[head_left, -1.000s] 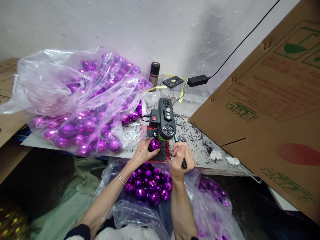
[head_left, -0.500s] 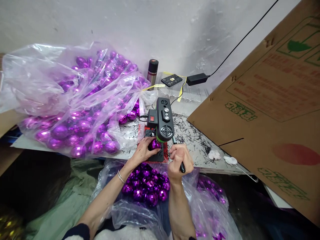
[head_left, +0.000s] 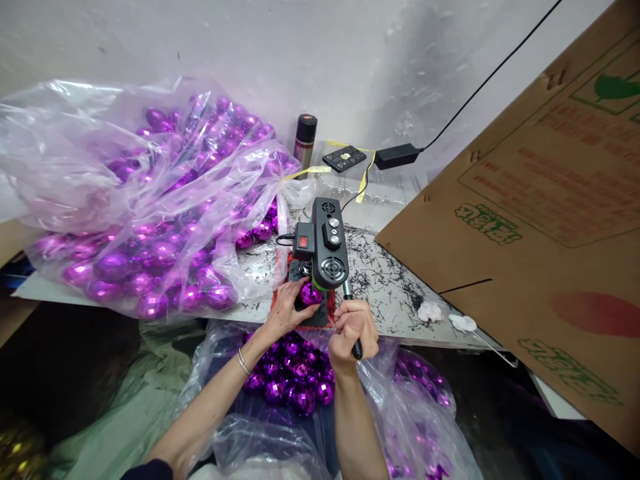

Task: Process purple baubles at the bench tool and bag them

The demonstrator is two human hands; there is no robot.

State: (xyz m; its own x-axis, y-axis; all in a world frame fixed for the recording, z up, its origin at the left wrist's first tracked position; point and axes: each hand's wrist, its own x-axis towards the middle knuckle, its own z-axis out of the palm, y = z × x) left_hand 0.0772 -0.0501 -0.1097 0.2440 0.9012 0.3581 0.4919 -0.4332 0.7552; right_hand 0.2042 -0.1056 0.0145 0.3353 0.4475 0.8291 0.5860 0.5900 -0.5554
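My left hand grips a faceted purple ball and holds it under the head of a small black and green bench machine. My right hand is closed round the machine's black lever handle, just right of the ball. The machine stands on a black base over a red mat at the table's front edge. Below my hands a clear bag holds several purple faceted balls.
A big clear plastic bag of purple balls covers the table's left side. Black shavings litter the tabletop. A flask, a remote and a power adapter sit by the wall. Large cardboard leans at right.
Both hands have stayed on the ball and the lever. My right hand has come down slightly with the handle, and the view has shifted a little.
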